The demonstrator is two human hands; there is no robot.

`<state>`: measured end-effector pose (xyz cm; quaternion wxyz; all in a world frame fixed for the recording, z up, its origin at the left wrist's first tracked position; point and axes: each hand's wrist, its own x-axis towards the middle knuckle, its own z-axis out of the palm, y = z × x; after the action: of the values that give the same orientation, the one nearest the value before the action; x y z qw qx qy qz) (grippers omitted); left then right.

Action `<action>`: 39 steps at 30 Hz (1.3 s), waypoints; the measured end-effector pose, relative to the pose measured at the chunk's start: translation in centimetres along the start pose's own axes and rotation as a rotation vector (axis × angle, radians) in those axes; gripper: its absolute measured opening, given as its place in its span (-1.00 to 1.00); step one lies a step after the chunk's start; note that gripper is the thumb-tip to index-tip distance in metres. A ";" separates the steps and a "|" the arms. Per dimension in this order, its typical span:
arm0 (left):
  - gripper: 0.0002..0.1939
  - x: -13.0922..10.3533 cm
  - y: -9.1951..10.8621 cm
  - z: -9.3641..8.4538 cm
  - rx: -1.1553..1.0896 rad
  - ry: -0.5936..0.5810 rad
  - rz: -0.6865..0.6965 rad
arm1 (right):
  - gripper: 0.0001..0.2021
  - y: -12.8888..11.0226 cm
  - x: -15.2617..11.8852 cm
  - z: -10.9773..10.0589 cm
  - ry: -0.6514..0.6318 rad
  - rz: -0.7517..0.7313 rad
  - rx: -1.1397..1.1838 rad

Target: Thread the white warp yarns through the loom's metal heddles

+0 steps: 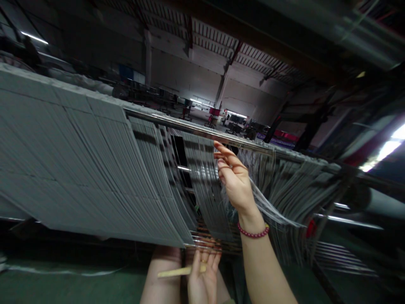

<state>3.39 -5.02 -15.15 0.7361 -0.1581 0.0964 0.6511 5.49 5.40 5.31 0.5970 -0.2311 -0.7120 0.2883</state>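
My left hand (204, 274) is low at the centre, in front of my knees. It is closed round a pale yellow flat stick (175, 272) that juts out to the left, while its fingertips reach up to the lower edge of the threads. My right hand (234, 177), with a dark red bead bracelet on the wrist, is raised before the grey threads (205, 181) near the upper bar (190, 128). Its thumb and fingers come close together; whatever they pinch is too fine to make out. A loose bundle of white threads (272, 209) runs from behind this hand to the right.
A wide sheet of grey threads (95, 169) fills the left side. More threads (294, 190) hang at the right, near a red piece (311, 228) and a slanting bar. Thin metal rods (205, 242) lie under the threads. Dark machine beams are overhead.
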 end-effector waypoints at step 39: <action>-0.62 -3.2 7.2 18.3 0.954 -0.520 1.359 | -0.83 0.1 -0.1 1.2 0.132 -0.240 -0.364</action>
<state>-5.32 -0.68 2.22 0.1743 0.4128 0.2615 0.8549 4.37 5.26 5.06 0.6211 -0.2668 -0.7340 0.0663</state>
